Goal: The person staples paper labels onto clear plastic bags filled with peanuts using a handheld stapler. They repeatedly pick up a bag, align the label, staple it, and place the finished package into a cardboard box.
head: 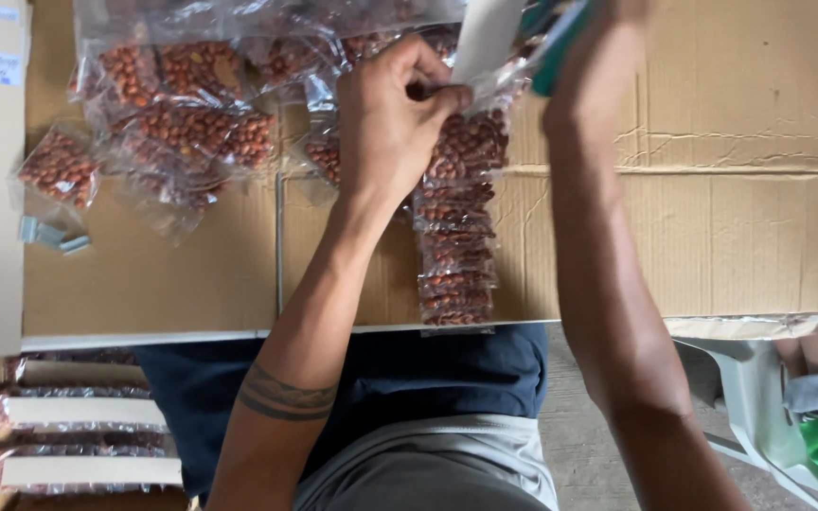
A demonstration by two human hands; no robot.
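Observation:
My left hand point(392, 114) pinches the top of a hanging string of small clear packets of red-brown peanuts point(456, 241), next to a white card header point(487, 38). The string hangs down over the cardboard-covered table point(731, 237) to its near edge. My right hand point(584, 24) is raised at the top edge of the view, mostly cut off, and grips a green tool point(553, 52) against the card header; what kind of tool it is I cannot tell.
A pile of loose peanut packets point(182, 104) lies at the table's far left, with one packet point(59, 168) apart and small grey pieces point(49, 235) near it. Finished strips with white headers point(78, 440) are stacked lower left. A plastic chair point(769, 416) with green cloth stands lower right.

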